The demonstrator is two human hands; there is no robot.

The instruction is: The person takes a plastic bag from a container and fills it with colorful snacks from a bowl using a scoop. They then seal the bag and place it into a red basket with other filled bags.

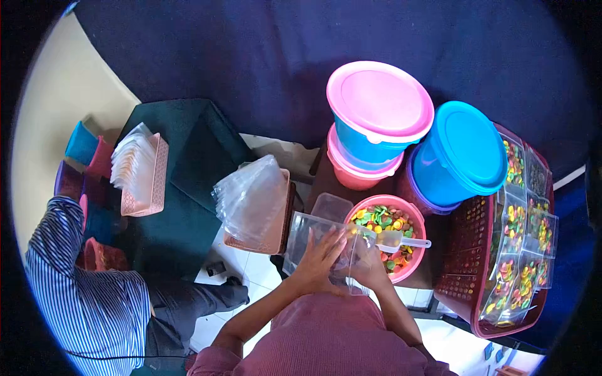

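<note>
In front of my body, a clear plastic bag [300,237] is held between both hands. My left hand [321,258] lies across it, fingers extended over the film and the thumb lower down. My right hand [369,268] grips the bag's right side, its fingertips partly hidden by the film. Just beyond the right hand stands a pink tub [421,266] of small green, yellow, red and brown round pieces. A clear-white scoop [401,241] rests on those pieces, its handle over the tub's right rim.
Left of the tub are a small clear container [332,205] and a basket [251,243] of clear bags. Lidded pink [379,100] and blue [464,150] buckets stand behind. A maroon basket [461,263] holds filled bags. At left sit another bag basket [160,182] and a person in stripes [106,307].
</note>
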